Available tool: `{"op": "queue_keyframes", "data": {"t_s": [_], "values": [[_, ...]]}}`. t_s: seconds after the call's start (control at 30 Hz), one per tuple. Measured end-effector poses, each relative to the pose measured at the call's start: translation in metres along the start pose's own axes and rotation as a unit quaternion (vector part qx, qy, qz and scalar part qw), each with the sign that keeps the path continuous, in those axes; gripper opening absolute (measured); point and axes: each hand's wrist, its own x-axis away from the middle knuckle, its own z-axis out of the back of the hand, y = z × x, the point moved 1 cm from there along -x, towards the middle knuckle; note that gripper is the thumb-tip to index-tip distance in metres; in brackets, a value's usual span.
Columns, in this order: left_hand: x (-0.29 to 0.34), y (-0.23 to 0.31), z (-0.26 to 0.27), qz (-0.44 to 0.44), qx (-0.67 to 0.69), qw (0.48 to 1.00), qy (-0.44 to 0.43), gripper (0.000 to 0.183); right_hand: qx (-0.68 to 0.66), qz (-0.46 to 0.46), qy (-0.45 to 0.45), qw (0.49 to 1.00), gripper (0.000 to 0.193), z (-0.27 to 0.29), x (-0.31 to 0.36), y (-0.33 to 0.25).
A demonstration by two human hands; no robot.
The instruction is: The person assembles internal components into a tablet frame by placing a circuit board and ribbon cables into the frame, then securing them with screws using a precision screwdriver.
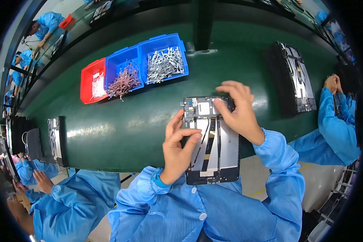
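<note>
"Coat (pixel 230 213) nearest; where's the tablet (pixel 214 145)?"

"At my twelve o'clock. My right hand (pixel 241 111) is spread at its top; my left hand (pixel 177 150) brings thumb and forefinger close, pinching anything or not, I can't tell."

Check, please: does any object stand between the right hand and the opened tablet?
Nothing visible does. The right hand has its thumb over the upper right part of the opened tablet. The left hand is at the tablet's left side, out of the way. The red bin and two blue bins stand apart, farther away.
</note>
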Motion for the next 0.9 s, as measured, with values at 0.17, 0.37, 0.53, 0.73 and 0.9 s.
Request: {"op": "queue_keyframes", "data": {"t_s": [0.17, 0.37, 0.53, 0.73, 0.9], "values": [[-0.017, 0.015, 0.024, 0.059, 0.15, 0.987, -0.016, 0.012, -0.189, 0.116, -0.074, 0.972, 0.038, 0.015, -0.004, -0.039], [-0.022, 0.019, 0.029, -0.01, 0.114, 0.993, -0.021, 0.011, -0.306, 0.063, -0.2, 0.929, 0.025, -0.005, 0.007, -0.053], [-0.024, 0.022, 0.031, -0.052, -0.005, 0.999, 0.002, 0.011, -0.247, 0.129, -0.11, 0.954, 0.01, -0.009, 0.007, -0.054], [-0.032, 0.027, 0.037, -0.152, -0.176, 0.973, -0.01, 0.011, -0.267, 0.102, -0.073, 0.956, 0.013, -0.013, 0.012, -0.057], [-0.039, 0.016, 0.043, -0.127, -0.196, 0.969, -0.074, 0.029, -0.187, 0.058, -0.135, 0.971, 0.012, -0.017, 0.009, -0.047]]}}
